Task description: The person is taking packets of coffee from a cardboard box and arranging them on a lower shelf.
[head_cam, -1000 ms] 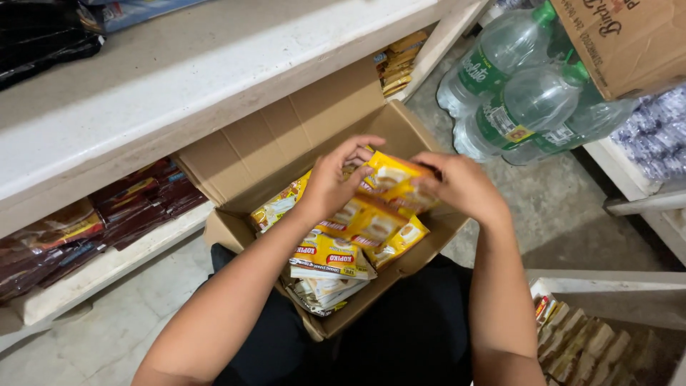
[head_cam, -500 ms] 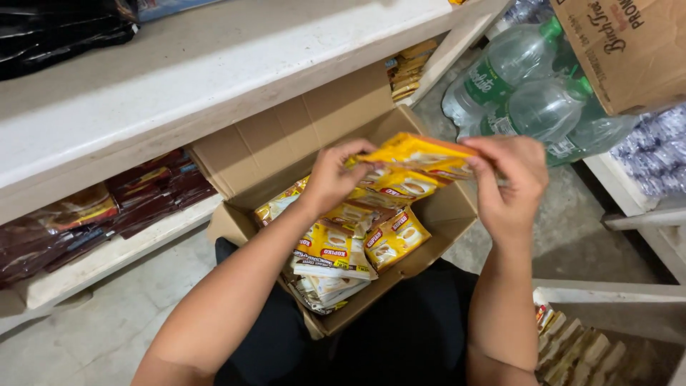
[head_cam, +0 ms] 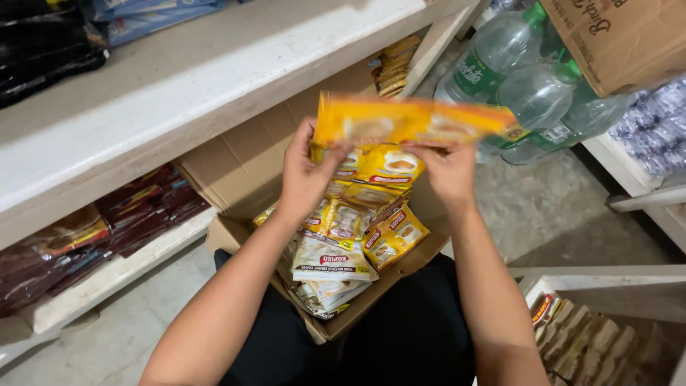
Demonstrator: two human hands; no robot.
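left hand (head_cam: 306, 171) closed on left end of long yellow-orange strip of joined sachets (head_cam: 411, 120) | right hand (head_cam: 450, 168) pinching its lower edge | strip lifted clear above open brown cardboard box (head_cam: 236, 161) on lap | many yellow and white sachets (head_cam: 336, 250) left inside | clear plastic water bottles (head_cam: 514, 64) beyond.
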